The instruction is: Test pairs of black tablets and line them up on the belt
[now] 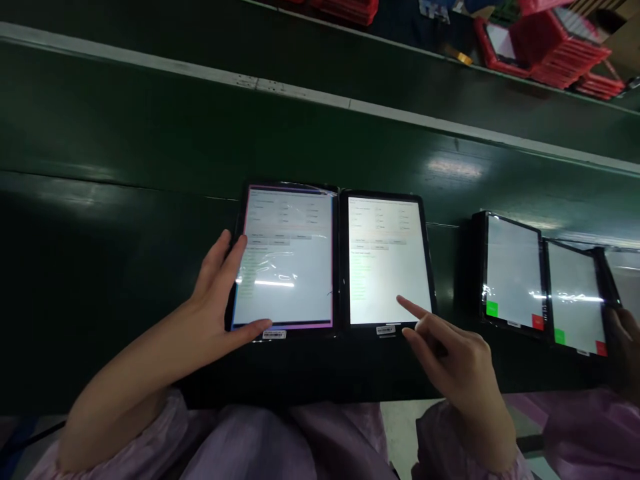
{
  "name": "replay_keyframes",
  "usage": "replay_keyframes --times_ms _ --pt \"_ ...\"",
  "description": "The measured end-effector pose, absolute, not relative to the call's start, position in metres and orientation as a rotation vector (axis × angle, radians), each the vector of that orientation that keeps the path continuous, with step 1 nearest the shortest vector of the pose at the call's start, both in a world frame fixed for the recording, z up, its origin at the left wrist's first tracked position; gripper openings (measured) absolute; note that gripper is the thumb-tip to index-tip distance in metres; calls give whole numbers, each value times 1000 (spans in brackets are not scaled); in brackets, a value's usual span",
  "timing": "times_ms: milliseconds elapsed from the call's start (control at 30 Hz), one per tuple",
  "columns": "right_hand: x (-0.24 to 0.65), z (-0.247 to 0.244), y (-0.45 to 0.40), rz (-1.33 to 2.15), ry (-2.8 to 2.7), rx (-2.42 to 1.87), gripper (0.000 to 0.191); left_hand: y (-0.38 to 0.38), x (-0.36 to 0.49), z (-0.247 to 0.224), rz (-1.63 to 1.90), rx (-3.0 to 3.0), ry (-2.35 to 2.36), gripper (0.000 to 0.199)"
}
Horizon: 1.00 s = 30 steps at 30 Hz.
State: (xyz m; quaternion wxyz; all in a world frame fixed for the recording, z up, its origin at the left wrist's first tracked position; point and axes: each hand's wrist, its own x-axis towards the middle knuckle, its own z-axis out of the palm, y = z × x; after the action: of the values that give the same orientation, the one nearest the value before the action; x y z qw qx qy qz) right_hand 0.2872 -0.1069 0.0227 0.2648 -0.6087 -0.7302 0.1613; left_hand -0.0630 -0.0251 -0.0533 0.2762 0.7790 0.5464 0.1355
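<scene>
Two tablets lie side by side on the dark bench, their lit white screens showing rows of checkboxes, grey buttons and green text. My left hand [215, 303] grips the left tablet [287, 267] at its lower left corner, fingers along the side edge and thumb on the bottom bezel by a barcode label. Glossy film with light reflections covers that screen. Over the lower right of the right tablet [385, 267], my right hand [453, 350] points with its index finger stretched out and the other fingers curled, holding nothing. Whether the fingertip touches the glass I cannot tell.
To the right, more tablets [514, 267] with green and red corner squares lean on the bench [150, 133]; a co-worker's hand [623, 327] is at the far one. Stacked red cases [560, 50] sit on the upper shelf, behind a pale metal rail [300, 93].
</scene>
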Motion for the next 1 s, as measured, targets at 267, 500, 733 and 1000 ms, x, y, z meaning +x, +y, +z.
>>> replay_keyframes --times_ms 267,500,733,1000 --pt "281 25 -108 394 -1962 -1544 37 -31 -52 -59 389 2039 1517 123" --pt "278 27 -108 400 -1941 -1544 39 -19 -54 -47 491 1809 1770 123" --pt "278 26 -111 414 -1964 -1530 39 -37 -55 -56 424 2041 1521 123" --pt "279 30 -115 446 -1935 -1539 42 -32 -45 -64 505 1972 1625 121"
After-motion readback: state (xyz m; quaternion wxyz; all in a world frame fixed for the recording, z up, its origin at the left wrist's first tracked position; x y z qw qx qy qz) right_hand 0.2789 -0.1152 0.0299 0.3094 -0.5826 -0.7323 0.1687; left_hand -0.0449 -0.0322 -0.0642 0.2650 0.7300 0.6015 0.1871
